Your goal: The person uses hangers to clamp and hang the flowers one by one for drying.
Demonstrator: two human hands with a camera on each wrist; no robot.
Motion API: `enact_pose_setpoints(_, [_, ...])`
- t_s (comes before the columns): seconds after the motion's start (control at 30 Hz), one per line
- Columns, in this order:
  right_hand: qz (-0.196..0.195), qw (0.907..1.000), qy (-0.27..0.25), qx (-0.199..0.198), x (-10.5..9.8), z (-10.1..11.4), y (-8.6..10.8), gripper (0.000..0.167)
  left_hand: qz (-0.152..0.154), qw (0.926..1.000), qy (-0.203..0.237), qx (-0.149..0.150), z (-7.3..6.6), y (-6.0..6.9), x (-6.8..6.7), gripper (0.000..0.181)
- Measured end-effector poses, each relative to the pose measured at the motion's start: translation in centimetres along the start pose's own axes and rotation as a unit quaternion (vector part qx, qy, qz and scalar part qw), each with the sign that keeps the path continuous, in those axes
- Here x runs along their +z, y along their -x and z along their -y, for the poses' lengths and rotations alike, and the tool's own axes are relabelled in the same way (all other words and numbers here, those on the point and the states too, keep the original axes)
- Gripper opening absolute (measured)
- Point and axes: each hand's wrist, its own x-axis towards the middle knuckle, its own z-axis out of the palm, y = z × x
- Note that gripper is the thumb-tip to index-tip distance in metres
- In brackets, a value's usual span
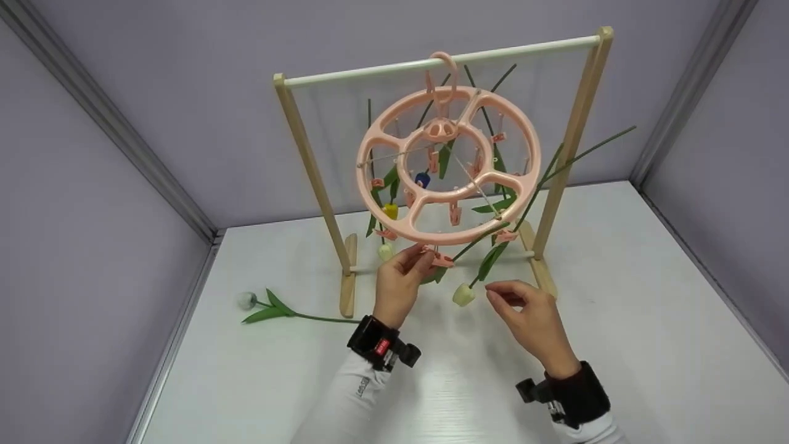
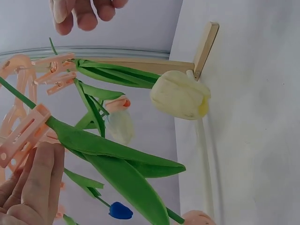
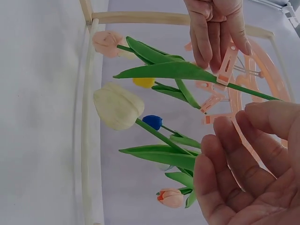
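Note:
A round pink clip hanger (image 1: 524,203) hangs by its hook from a rack's white bar. At its front edge my left hand (image 1: 397,285) pinches a pink clothespin (image 2: 26,136), which grips the green stem of a pink tulip (image 3: 107,43). That flower points downward and is mostly hidden in the head view. My right hand (image 1: 531,317) hovers to the right with loosely bent fingers and nothing in them. Close to its fingertips hangs a cream tulip (image 1: 463,295), upside down from another clip (image 1: 505,235).
Wooden posts (image 1: 311,172) carry the white bar (image 1: 370,71). Behind hang more tulips, among them a blue one (image 3: 152,122) and a yellow one (image 3: 143,82). A white tulip (image 1: 246,301) lies on the white table (image 1: 647,320) at left. Several stems stick up above the hanger.

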Motion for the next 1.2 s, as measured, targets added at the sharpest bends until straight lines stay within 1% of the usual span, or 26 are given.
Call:
enact_pose_setpoints(0.17, [-0.006, 1.0, 0.003, 0.005, -0.3, -0.3, 0.2, 0.01, 0.007, 0.9999, 0.008, 0.009, 0.3, -0.3, -0.4, 0.035])
enact_pose_setpoints(0.33, [-0.004, 0.9998, 0.009, 0.017, -0.4, -0.6, 0.3, 0.01, 0.009, 0.9999, 0.009, 0.003, 0.2, -0.3, -0.6, 0.036])
enact_pose_setpoints(0.47, [-0.003, 0.9997, 0.013, 0.019, -0.6, -0.5, 0.3, 0.01, 0.005, 0.9999, 0.011, -0.008, 0.2, -0.4, -0.7, 0.035])
enact_pose_setpoints(0.77, [0.004, 0.9998, 0.009, 0.02, -0.8, -0.6, 0.4, 0.012, -0.014, 0.9994, -0.015, -0.028, 0.2, -0.5, -0.9, 0.038])
enact_pose_setpoints(1.0, [0.002, 0.9996, 0.01, 0.028, -1.1, -0.7, 0.7, 0.013, -0.031, 0.9978, -0.051, -0.029, 0.2, -0.2, -1.3, 0.043])
enact_pose_setpoints(1.1, [0.003, 0.9994, 0.01, 0.033, -1.2, -0.8, 0.9, 0.013, -0.032, 0.9976, -0.055, -0.026, 0.3, 0.2, -1.8, 0.045])
enact_pose_setpoints(1.2, [0.005, 0.9992, 0.013, 0.037, -1.4, -0.9, 1.2, 0.013, -0.033, 0.9975, -0.058, -0.023, 0.5, 0.7, -2.5, 0.044])
